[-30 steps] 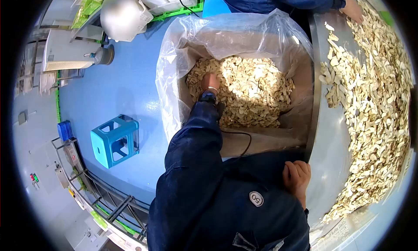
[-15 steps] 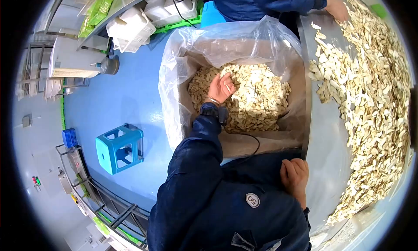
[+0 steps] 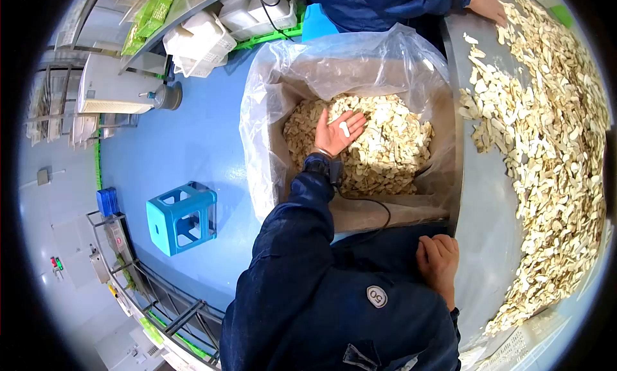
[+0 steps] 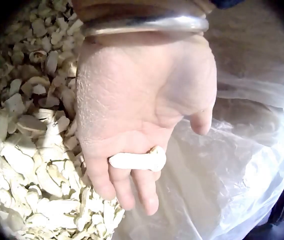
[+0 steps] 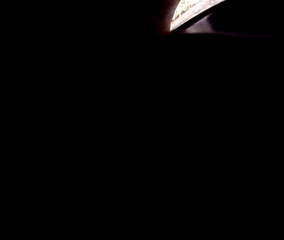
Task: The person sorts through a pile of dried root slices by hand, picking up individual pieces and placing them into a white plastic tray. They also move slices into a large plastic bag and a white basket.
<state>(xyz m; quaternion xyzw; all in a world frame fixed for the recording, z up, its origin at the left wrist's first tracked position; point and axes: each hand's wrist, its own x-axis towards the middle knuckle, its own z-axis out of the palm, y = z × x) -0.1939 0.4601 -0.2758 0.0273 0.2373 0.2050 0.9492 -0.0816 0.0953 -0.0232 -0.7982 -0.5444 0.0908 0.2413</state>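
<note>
Carrying a slender white slice (image 4: 132,161), knobbed and brown-tinged at the thumbward end, across the left hand's (image 4: 139,112) straight, unclenched fingers (image 4: 146,192); curling the right hand (image 3: 439,264) loosely.

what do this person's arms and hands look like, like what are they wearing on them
Dark blue long sleeves. The left hand and right hand wear no gloves. A smooth, silver-coloured bangle circles the left wrist, with a black device beside it and a thin dark cable.

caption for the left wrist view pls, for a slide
Left hand, open, a single pale slice resting across it, beside heaped slices.
</note>
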